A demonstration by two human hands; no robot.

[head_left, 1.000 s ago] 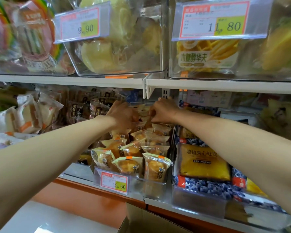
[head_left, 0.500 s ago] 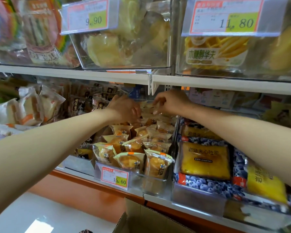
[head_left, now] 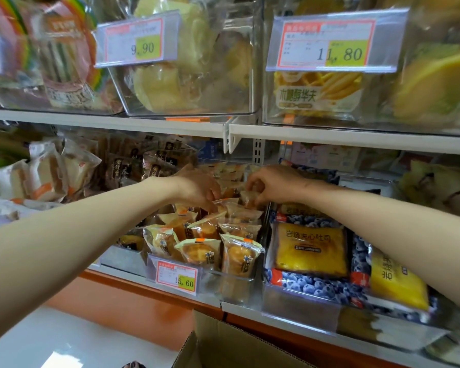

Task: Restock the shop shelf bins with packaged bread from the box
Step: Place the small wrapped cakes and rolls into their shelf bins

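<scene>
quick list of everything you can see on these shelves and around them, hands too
small bread packs: many, clear wrap over golden buns, middle bin of lower shelf
price tags: three, white with red edge and yellow patch, bin fronts
toast packs: two, yellow with blueberry print, bin right of the middle one
sandwich packs: several, white, lower shelf far left
dark packs: several, brown, lower shelf behind left arm
waffle pack: one, yellow, upper right bin
cardboard box: one, brown, bottom centre
left hand: fingers curled onto pack tops, grip unclear
right hand: pinches one small pack
</scene>
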